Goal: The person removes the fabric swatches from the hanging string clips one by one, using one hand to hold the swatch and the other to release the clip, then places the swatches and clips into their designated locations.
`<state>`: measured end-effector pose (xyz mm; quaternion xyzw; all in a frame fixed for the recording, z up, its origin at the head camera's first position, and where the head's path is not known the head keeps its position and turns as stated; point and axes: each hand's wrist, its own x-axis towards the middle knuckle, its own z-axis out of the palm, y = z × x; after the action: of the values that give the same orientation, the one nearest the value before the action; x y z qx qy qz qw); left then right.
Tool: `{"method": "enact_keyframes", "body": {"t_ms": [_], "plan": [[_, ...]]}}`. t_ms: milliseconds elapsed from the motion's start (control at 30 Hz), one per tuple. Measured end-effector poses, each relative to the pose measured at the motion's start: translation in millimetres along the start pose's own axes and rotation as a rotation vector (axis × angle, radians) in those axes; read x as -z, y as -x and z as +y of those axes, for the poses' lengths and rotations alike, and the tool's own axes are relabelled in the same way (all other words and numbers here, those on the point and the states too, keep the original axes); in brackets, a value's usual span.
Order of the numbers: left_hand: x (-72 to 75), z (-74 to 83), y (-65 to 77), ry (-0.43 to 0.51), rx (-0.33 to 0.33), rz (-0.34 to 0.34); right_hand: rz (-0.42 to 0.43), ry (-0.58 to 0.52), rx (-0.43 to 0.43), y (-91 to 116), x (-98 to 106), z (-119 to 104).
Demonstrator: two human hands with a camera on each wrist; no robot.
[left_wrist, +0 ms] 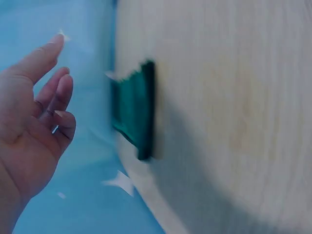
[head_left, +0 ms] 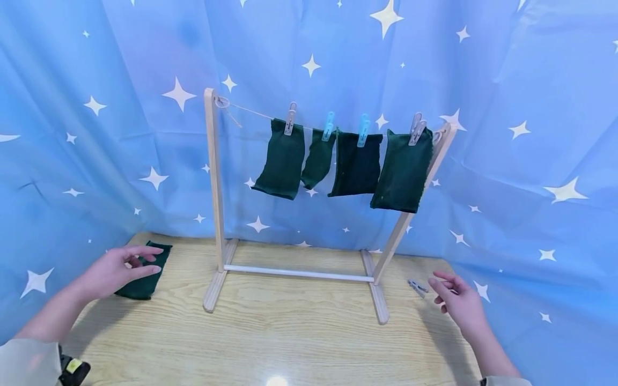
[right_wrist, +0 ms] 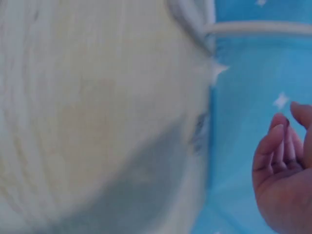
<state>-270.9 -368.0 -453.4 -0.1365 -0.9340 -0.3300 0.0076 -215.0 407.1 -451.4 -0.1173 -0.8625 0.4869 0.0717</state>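
The left hand (head_left: 113, 269), its thumb and fingers loosely bent with a gap between them, hung empty above a dark green cloth (head_left: 140, 288) that lay at the left end of the wood-grain table (head_left: 299, 332). The right hand (head_left: 457, 304) — also empty, its fingers gently curled — hovered just beside a grey clothespin (head_left: 414, 285) on the table's right side, near the miniature wooden clothes rack (head_left: 215, 187). Four more green cloths (head_left: 280, 161) hung from the rack's string (head_left: 251, 110), pinned with grey and light-blue pegs (head_left: 363, 134).
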Motion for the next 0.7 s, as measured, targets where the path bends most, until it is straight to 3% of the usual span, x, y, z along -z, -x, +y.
{"method": "enact_keyframes", "body": {"t_ms": [267,700], "plan": [[5.3,59.0,-4.0,0.074,-0.111,0.143,-0.025,0.008,0.120,15.1,-2.9,-54.9],[7.6,128.7,-13.8,0.166,-0.120,0.155,-0.097,0.089,0.297,38.4,-19.1,-148.0]]}}
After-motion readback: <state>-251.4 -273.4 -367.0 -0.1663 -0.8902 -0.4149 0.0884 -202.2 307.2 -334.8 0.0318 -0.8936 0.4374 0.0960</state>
